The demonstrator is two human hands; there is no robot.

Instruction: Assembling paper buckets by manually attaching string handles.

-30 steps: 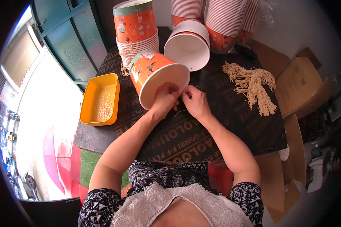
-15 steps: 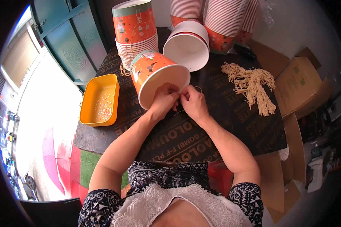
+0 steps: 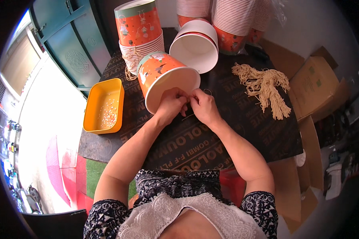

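An orange paper bucket [image 3: 157, 71] with a green base band lies tilted on the dark table, its white mouth facing me. My left hand [image 3: 172, 104] reaches into the mouth, fingers closed near the rim's right side; what they pinch is hidden. Close beside it, at the outside of the same rim, my right hand [image 3: 202, 104] pinches a thin cord [image 3: 208, 91]. A loop of that cord sticks out above the right hand, and a piece shows below the fingers. The fingertips of both hands almost meet at the rim.
Left stands a yellow tray [image 3: 90, 109] with small pale bits. Behind are a bucket stack with cords [image 3: 137, 30], a white-mouthed bucket [image 3: 193, 51] on its side and bagged stacks [image 3: 233, 20]. Right lies a cord bundle [image 3: 267, 87]; cardboard boxes [image 3: 313, 87] stand past the table edge.
The hands stay at the bucket rim with only slight finger movement. The whole view has shifted a little; nothing was let go.
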